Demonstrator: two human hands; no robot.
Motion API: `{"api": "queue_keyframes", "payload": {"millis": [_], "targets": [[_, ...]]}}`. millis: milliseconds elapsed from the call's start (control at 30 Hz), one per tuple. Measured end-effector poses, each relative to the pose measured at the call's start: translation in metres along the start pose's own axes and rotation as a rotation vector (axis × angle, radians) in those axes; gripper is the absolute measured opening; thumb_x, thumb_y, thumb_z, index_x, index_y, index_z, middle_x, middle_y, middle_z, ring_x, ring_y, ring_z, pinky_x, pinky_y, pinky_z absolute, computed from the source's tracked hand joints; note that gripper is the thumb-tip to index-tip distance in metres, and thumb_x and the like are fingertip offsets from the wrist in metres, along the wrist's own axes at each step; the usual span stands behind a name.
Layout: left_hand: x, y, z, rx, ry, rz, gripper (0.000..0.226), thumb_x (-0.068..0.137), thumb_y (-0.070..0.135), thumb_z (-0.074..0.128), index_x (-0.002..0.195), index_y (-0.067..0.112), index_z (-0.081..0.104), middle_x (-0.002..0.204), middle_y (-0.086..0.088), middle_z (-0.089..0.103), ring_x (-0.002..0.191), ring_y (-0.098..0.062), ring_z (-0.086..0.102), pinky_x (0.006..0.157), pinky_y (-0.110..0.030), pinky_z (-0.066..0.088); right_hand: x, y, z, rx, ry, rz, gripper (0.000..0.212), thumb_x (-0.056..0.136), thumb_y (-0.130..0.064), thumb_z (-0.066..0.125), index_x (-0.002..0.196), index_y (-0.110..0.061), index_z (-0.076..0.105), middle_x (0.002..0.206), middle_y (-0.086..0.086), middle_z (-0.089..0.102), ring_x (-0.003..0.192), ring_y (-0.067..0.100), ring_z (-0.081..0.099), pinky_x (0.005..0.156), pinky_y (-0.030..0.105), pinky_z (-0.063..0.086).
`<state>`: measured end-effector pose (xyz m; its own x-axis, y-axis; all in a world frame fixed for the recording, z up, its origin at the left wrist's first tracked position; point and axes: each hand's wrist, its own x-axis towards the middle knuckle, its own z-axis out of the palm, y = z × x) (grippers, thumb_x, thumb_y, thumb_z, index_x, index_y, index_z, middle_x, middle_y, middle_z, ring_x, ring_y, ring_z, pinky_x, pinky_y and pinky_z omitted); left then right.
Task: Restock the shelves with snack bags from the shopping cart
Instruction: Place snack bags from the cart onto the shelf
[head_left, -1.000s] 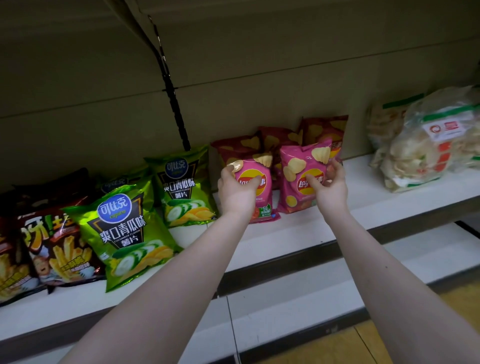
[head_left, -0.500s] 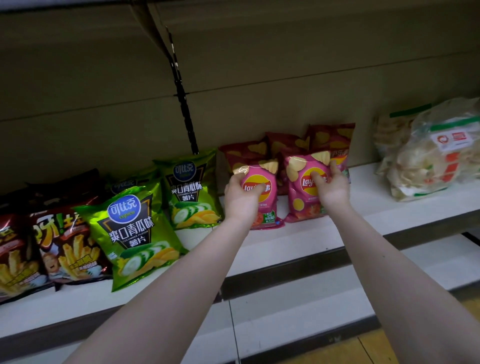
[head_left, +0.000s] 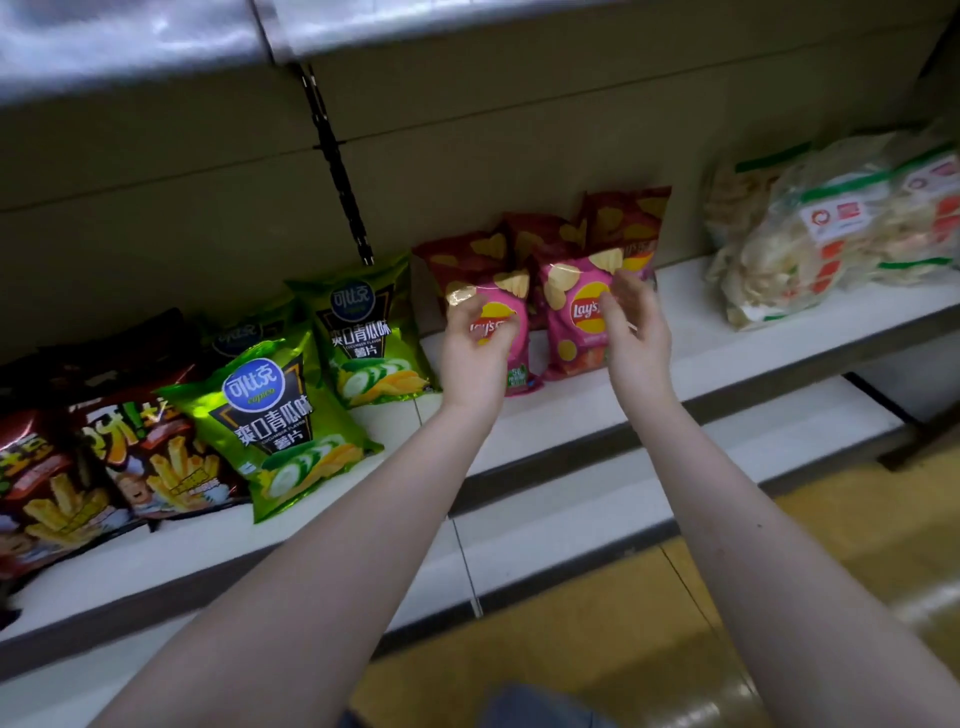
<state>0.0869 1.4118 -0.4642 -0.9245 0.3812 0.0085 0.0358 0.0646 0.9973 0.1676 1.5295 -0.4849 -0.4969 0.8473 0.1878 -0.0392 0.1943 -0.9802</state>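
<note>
Two glossy pink crisp bags stood on the white shelf against dark red bags, left hand and right hand at their fronts, seemingly steadying them; blur hid any grip.

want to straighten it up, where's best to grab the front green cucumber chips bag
Pinch the flat crimped top edge of the front green bag, coming from the front and above. It leans back with that edge free, while its puffed, glossy middle would likely slip.
</note>
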Motion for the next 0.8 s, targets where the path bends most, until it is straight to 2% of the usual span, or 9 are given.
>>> {"api": "queue_keyframes", "payload": {"millis": [133,200,267,333,433,500,633,733,800], "targets": [[-0.049,0.063,-0.023,-0.043,-0.056,-0.051,0.031,0.089,0.017,0.065,0.119,0.012,0.059,0.122,-0.008,0.062,0.114,-0.021,0.059,0.101,-0.046,0.047,-0.046,-0.083,-0.007,0.038,-0.053,0.043,0.026,0.098,-0.024,0.048,0.124,-0.021,0.051,0.123,-0.007,0.056,0.108,-0.009,0.052,0.082,0.002,0.041],[-0.076,0.106,-0.039,-0.075,-0.034,-0.100,0.026,0.090,0.013,0.064,0.116,0.009,0.061,0.120,-0.009,0.064,0.113,-0.021,0.059,0.102,-0.044,0.046,-0.070,-0.132,-0.012,0.078,-0.068,0.092,0.025,0.099,-0.019,0.047,0.123,-0.016,0.053,0.118,-0.008,0.057,0.103,-0.017,0.052,0.082,0.003,0.040],[-0.105,0.150,-0.054,-0.121,-0.042,-0.129,0.021,0.090,0.010,0.063,0.111,0.011,0.062,0.118,-0.010,0.065,0.113,-0.022,0.060,0.102,-0.041,0.046,-0.094,-0.179,-0.017,0.110,-0.112,0.122,0.026,0.099,-0.018,0.046,0.124,-0.015,0.053,0.120,-0.008,0.058,0.107,-0.013,0.053,0.086,0.006,0.041],[-0.137,0.202,-0.075,-0.140,-0.030,-0.150,0.018,0.091,0.009,0.061,0.108,0.014,0.062,0.115,-0.008,0.066,0.111,-0.019,0.060,0.100,-0.030,0.047,-0.119,-0.234,-0.020,0.113,-0.194,0.149,0.027,0.100,-0.017,0.045,0.125,-0.013,0.054,0.123,-0.002,0.059,0.113,-0.002,0.054,0.092,0.011,0.042],[-0.175,0.275,-0.111,-0.172,0.047,-0.160,0.019,0.092,0.007,0.059,0.110,0.011,0.062,0.107,0.000,0.065,0.099,-0.003,0.062,0.088,-0.014,0.047,-0.147,-0.313,-0.017,0.161,-0.315,0.180,0.027,0.100,-0.015,0.044,0.124,-0.009,0.054,0.121,-0.001,0.060,0.115,0.008,0.056,0.098,0.022,0.043],[-0.193,0.315,-0.139,-0.192,0.139,-0.134,0.021,0.092,0.007,0.058,0.113,0.005,0.062,0.107,-0.002,0.066,0.095,0.001,0.062,0.086,-0.014,0.048,-0.165,-0.358,-0.008,0.177,-0.397,0.174,0.028,0.101,-0.015,0.042,0.125,-0.007,0.053,0.123,0.000,0.059,0.115,0.008,0.056,0.100,0.023,0.044],[-0.219,0.372,-0.200,-0.225,0.294,-0.091,0.024,0.093,0.010,0.059,0.116,0.005,0.063,0.110,-0.003,0.066,0.100,-0.005,0.062,0.084,-0.015,0.049,-0.197,-0.422,0.021,0.182,-0.570,0.126,0.028,0.102,-0.016,0.039,0.125,-0.011,0.053,0.124,0.005,0.059,0.117,0.010,0.055,0.100,0.024,0.044],[-0.239,0.391,-0.250,-0.252,0.398,-0.068,0.023,0.094,0.013,0.059,0.115,0.008,0.064,0.111,-0.002,0.067,0.103,-0.010,0.063,0.082,-0.016,0.050,-0.225,-0.454,0.053,0.186,-0.670,0.107,0.028,0.101,-0.021,0.040,0.124,-0.015,0.054,0.121,0.003,0.062,0.115,0.012,0.057,0.098,0.019,0.044],[-0.257,0.398,-0.296,-0.258,0.489,-0.040,0.022,0.094,0.015,0.059,0.115,0.010,0.064,0.112,-0.003,0.067,0.105,-0.013,0.063,0.085,-0.020,0.050,-0.254,-0.474,0.084,0.195,-0.747,0.088,0.027,0.100,-0.025,0.040,0.121,-0.018,0.055,0.119,0.000,0.063,0.114,0.015,0.058,0.099,0.023,0.044]]}}
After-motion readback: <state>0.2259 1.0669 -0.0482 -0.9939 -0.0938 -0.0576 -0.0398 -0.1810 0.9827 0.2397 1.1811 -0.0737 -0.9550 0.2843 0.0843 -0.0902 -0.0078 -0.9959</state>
